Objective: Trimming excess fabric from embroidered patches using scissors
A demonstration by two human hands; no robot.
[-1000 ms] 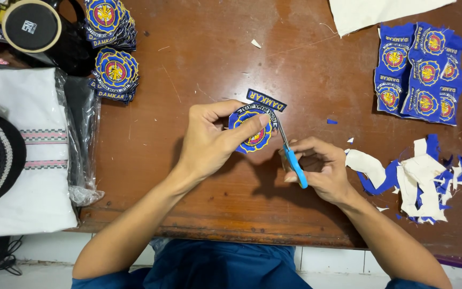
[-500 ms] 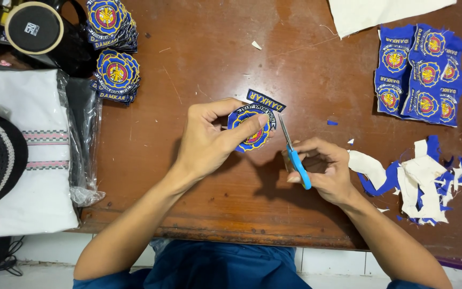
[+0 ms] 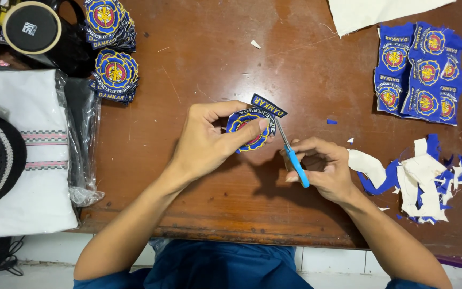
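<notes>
Embroidered patch (image 3: 249, 130), round, blue with a yellow and red emblem and a dark curved tab at its upper right, is held above the middle of the brown wooden surface (image 3: 215, 64). Left hand (image 3: 209, 140) has its grip closed on the patch, thumb across the face and fingers curled behind it. Right hand (image 3: 324, 168), just right of the patch, has its grip closed around blue-handled scissors (image 3: 293, 154); the blades point up to the patch's right edge. Whether the blades are parted cannot be told. Right of the patch, near the right hand, lies a heap of blue and white fabric offcuts (image 3: 423, 179). Up and right of the patch lies a sheet of uncut patches (image 3: 421, 72). Up and left of it stand two stacks of finished patches (image 3: 110, 48).
</notes>
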